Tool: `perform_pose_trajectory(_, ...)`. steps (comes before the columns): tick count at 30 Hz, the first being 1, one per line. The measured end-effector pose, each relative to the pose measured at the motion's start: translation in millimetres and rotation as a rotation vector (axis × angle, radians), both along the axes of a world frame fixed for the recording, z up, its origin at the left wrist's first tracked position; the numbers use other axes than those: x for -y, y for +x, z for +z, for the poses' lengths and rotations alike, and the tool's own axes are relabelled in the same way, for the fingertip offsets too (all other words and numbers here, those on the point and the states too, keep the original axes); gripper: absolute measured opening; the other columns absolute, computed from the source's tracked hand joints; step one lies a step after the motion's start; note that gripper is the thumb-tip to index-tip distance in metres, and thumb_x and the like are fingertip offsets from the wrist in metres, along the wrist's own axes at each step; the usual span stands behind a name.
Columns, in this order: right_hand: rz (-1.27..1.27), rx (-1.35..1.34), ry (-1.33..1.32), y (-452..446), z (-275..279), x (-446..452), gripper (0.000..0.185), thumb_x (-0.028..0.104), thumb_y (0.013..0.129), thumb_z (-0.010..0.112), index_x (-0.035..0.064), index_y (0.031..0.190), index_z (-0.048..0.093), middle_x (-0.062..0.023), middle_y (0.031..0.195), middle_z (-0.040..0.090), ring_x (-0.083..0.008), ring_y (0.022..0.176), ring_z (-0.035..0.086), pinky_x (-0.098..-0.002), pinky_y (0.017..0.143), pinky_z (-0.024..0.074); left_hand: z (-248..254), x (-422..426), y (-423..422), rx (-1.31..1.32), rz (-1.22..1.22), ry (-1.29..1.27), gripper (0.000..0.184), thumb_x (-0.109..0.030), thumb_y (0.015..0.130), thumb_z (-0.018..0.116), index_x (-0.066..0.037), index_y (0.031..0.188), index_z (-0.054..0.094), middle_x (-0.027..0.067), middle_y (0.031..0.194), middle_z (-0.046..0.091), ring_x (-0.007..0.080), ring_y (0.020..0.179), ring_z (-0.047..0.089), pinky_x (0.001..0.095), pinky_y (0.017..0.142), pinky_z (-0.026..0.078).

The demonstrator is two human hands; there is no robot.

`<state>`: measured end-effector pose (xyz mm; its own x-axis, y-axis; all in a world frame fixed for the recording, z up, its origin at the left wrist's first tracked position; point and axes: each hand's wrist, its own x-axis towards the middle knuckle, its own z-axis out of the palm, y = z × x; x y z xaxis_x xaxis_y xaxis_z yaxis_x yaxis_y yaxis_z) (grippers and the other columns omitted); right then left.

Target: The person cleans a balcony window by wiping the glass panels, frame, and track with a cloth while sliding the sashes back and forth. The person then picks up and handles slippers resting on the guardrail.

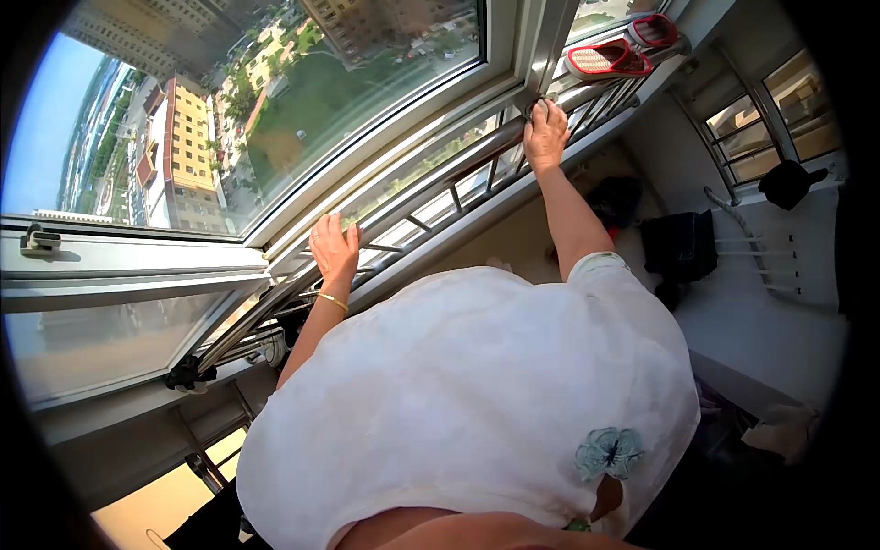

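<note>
White cloth, the person's shirt (449,367), fills the foreground. Beyond it, the left hand (335,250) lies near the metal railing (489,147) under the window (302,119), fingers loosely open, apparently empty; the right hand's (547,137) fingers curl farther along, their hold unclear. A nudge there could tip the red-trimmed slippers (607,62) off.

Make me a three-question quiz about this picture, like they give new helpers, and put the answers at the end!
1. Which wrist wears the gold bracelet?
2. True or false: the red-edged slippers are nearer the right hand than the left hand.
3. What decorates the white shirt?
A) star B) flower C) fish

Key:
1. Left
2. True
3. B
</note>
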<state>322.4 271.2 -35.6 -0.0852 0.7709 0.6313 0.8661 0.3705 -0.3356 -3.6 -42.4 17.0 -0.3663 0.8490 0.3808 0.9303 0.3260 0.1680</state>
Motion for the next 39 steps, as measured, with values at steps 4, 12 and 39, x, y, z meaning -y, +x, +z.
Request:
perform_pose_trajectory(4,-0.225,-0.164,-0.163,10,-2,-59,0.032,0.013,0.083,0.058,0.0133,0.115,0.064,-0.0151,0.133,0.045,-0.0394,0.119,0.04,-0.0452,0.103,0.0378,-9,-26,4,-0.125,-0.128,0.026,0.052,-0.03,0.086,0.063,-0.004,0.13,0.051,0.0131,0.133,0.048,0.0315,0.129,0.04,0.0488,0.107,0.029)
perform_pose_trajectory(12,0.747,0.024,-0.044,-108,24,126,0.027,0.014,0.074,0.068,0.0137,0.101,0.064,-0.0079,0.115,0.054,-0.0315,0.112,0.049,-0.0451,0.086,0.0455,-16,-32,6,-0.141,-0.088,0.026,0.055,-0.034,0.085,0.061,-0.006,0.132,0.052,0.011,0.133,0.05,0.0284,0.129,0.039,0.0472,0.107,0.029)
perform_pose_trajectory(39,0.352,-0.562,-0.164,-83,143,-99,0.078,0.011,0.073,0.061,-0.0078,0.141,0.028,-0.0297,0.134,0.042,-0.0405,0.125,0.045,-0.0426,0.108,0.0365,-10,-22,6,-0.083,-0.017,-0.025,0.051,-0.037,0.091,0.054,-0.012,0.134,0.051,0.0048,0.136,0.05,0.0233,0.131,0.041,0.0436,0.109,0.027)
